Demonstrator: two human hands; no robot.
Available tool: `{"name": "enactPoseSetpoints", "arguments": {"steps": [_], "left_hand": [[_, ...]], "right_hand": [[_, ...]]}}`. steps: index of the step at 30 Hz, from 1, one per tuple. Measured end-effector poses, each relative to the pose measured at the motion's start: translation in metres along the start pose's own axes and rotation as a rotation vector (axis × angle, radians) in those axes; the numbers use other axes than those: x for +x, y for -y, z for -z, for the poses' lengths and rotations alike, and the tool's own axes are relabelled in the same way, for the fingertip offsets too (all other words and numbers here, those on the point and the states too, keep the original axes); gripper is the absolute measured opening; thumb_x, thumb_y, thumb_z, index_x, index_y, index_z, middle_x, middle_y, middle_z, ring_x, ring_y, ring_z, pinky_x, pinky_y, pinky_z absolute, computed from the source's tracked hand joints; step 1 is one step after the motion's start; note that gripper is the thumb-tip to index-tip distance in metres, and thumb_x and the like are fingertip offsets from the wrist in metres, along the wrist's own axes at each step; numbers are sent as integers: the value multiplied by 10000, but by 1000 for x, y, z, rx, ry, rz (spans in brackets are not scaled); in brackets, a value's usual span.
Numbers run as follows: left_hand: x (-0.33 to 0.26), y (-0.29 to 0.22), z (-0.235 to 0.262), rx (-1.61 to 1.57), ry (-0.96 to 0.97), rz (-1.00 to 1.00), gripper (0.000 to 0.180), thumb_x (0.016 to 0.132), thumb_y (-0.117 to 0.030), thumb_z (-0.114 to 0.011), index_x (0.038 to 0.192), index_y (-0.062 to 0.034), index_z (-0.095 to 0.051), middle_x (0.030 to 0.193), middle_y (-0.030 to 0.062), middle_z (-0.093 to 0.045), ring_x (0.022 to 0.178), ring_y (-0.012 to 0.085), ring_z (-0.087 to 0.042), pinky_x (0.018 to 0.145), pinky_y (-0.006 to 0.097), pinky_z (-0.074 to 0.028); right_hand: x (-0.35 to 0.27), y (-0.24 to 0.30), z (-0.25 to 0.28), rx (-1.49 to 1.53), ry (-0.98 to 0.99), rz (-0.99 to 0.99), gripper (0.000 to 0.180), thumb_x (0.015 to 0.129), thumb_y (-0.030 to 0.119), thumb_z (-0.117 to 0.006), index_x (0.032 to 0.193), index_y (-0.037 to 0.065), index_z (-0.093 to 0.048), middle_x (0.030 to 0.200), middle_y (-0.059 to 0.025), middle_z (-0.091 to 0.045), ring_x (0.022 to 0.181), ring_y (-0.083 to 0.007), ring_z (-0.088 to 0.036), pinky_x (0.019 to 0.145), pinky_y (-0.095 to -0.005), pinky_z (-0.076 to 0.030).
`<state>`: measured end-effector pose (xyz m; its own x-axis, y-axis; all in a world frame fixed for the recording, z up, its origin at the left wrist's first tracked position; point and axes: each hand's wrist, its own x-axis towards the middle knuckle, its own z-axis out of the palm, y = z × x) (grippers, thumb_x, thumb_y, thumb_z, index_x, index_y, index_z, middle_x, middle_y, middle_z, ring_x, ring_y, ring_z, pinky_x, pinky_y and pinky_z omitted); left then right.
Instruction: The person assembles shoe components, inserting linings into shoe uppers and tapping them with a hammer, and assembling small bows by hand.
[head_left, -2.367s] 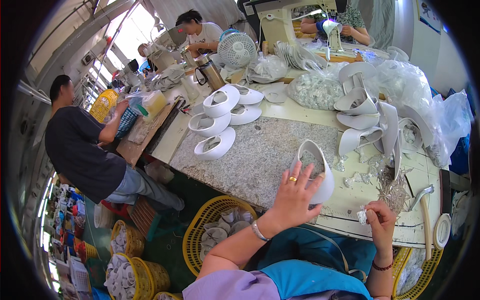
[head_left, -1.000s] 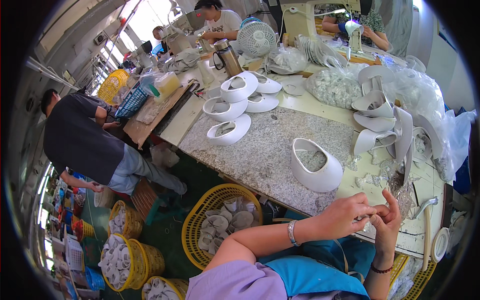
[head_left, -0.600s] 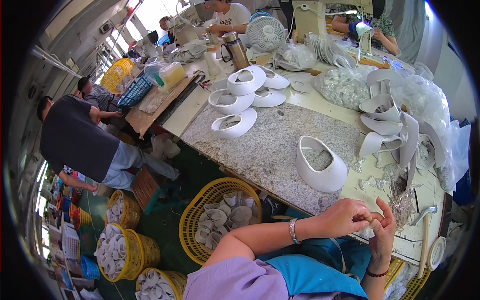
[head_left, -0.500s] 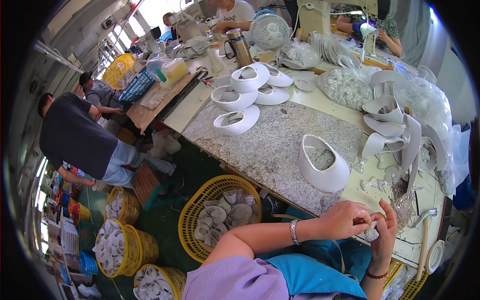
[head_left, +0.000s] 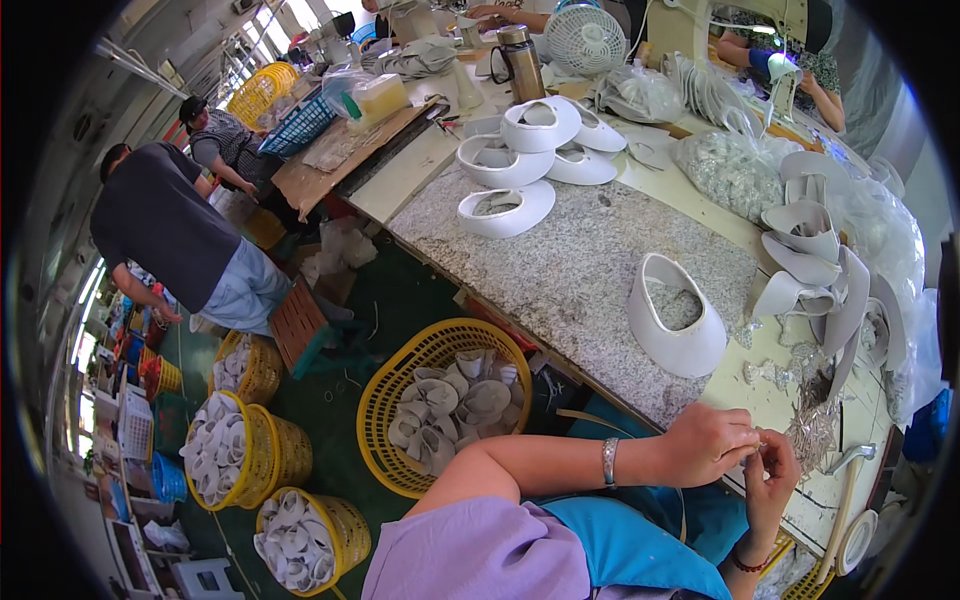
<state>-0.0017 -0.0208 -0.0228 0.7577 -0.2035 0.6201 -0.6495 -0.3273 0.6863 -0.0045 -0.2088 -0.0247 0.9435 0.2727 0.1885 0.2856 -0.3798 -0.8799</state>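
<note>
My left hand [head_left: 712, 445], with a silver bracelet at the wrist, meets my right hand [head_left: 770, 474] just off the table's near edge. Fingers of both hands are closed in a pinch at one spot. Half a second ago a small whitish, glittery piece showed between them; now the fingers mostly hide it. Beyond my hands, a single white shoe upper [head_left: 680, 343] lies on the speckled grey board [head_left: 590, 290]. Several more white uppers [head_left: 510, 208] are piled farther left. Glittery silver pieces [head_left: 768, 373] and a bundle of thin silvery strips [head_left: 815, 425] lie beside my right hand.
Grey-white uppers [head_left: 800, 228] and a clear bag of glittery pieces [head_left: 735, 170] crowd the table's right. A hammer [head_left: 848, 490] lies near the edge. Yellow baskets [head_left: 372, 400] of shoe parts stand on the floor. A steel flask [head_left: 518, 65] is at the back. Other people work nearby.
My view has shifted, so the table sits farther right and higher. My fingers have closed in around the small glittery piece, and my right index finger has bent down.
</note>
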Motion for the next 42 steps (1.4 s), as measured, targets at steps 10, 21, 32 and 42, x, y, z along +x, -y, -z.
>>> {"name": "enactPoseSetpoints", "arguments": {"steps": [10,21,32,42], "left_hand": [[3,-2,2,-125,57,115,95,810,-104,-659,900,-74,-663,751,55,-594,645,264,-611,536,375,-466],[5,4,0,-197,106,184,120,787,-82,-641,900,-50,-665,756,94,-623,647,285,-617,577,383,-484],[-2,3,3,19,6,-50,161,750,-96,-684,905,-62,-658,805,37,-621,629,220,-608,511,356,-450],[-1,5,21,174,34,-225,291,730,-81,-709,1012,-27,-661,934,80,-654,629,196,-618,515,323,-464]], "right_hand": [[9,4,-8,374,5,-55,236,846,145,-668,1004,3,-562,805,-7,-574,671,-54,-523,561,-198,-460],[7,12,-11,450,-12,-193,164,879,65,-595,1025,-1,-563,839,-11,-586,664,-44,-540,558,-174,-467],[4,9,-9,363,-3,-196,172,867,46,-594,1030,1,-562,878,-17,-586,766,-46,-545,624,-181,-460],[8,11,-24,327,-81,-53,110,827,-17,-610,920,-15,-552,772,-4,-592,699,-40,-551,630,-183,-444]]}}
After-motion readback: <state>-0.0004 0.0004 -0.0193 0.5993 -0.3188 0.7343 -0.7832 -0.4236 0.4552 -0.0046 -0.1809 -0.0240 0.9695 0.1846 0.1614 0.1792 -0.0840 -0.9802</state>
